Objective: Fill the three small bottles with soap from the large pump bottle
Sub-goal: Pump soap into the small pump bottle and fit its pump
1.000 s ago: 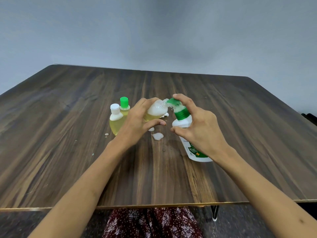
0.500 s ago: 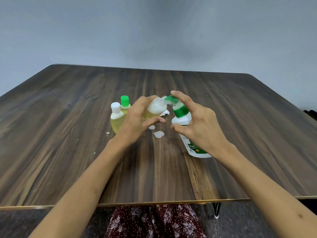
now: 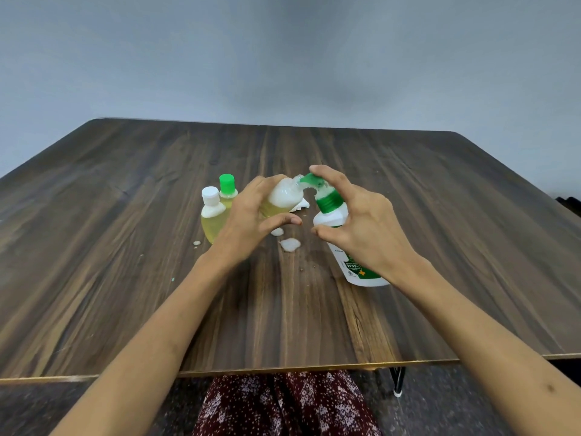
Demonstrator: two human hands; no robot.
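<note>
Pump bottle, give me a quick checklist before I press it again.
1. Small bottle mouth at the pump bottle's green nozzle: ok.
2. Left hand holds the small bottle: ok.
3. Right hand on the pump, finger on top: ok.
4. Pump bottle upright: not ok, tilted.
5. Table free of spills: not ok, soap blobs.
6. Room left in the small bottle: cannot tell.

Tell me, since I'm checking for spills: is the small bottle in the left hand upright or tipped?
Tipped. The small bottle leans in the left hand, its mouth at the green pump spout.
</note>
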